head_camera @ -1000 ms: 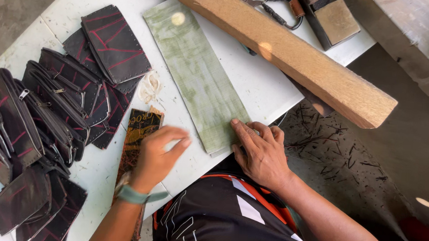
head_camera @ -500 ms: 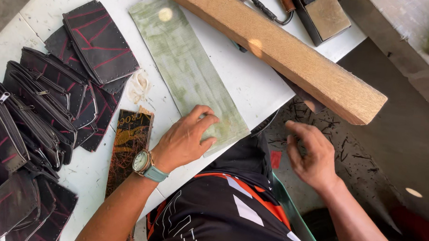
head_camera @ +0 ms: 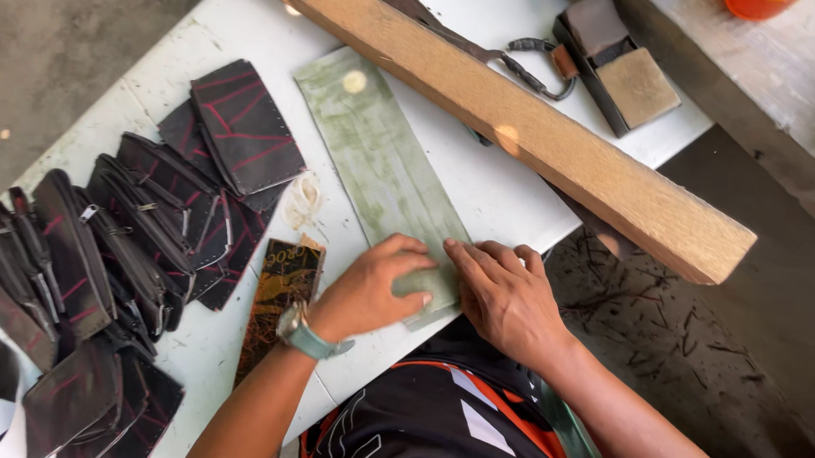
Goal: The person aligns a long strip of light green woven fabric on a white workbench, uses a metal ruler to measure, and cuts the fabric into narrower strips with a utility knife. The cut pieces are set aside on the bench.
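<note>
Both hands flat, gripping nothing, on green strip's near end.
Left hand (head_camera: 366,297), right hand (head_camera: 507,296) press green strip (head_camera: 378,166) at table edge (head_camera: 480,276); bare top between strip and wooden beam (head_camera: 518,123).

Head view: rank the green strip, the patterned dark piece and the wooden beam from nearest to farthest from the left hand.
1. green strip, under the left hand.
2. patterned dark piece, just left of the wrist.
3. wooden beam, across the table's far side.
</note>
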